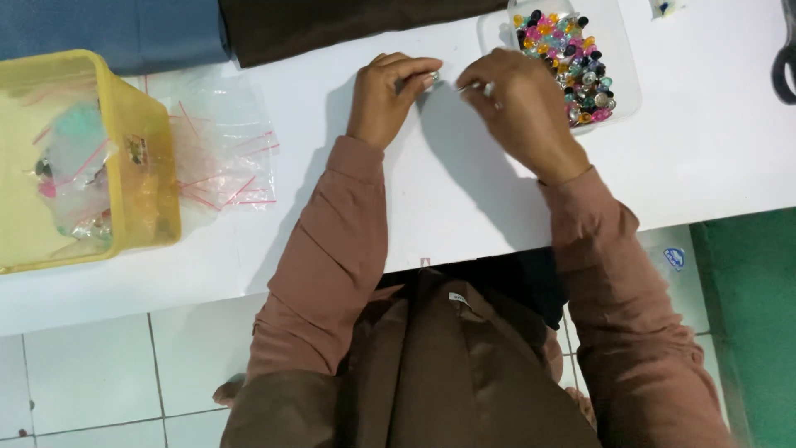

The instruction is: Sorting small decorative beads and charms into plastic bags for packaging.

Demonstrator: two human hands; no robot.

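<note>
Head view, our left hand (pixel 385 98) pinching a small silvery bead (pixel 433 78) at twelve o'clock on the white desk (pixel 448 207), our right hand (pixel 518 108) fingers curled beside it, grasp unclear, clear plastic tray of coloured beads (pixel 618 50) at one o'clock, yellow plastic bin (pixel 141 149) at nine o'clock.

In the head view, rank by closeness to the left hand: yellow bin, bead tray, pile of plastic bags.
From the left hand:
1. Bead tray, to its right, past the right hand.
2. Pile of plastic bags, to its left.
3. Yellow bin, far left.

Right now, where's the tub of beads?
In the head view, the clear tub of beads sits at the table's far edge, just beyond the right hand.
</note>
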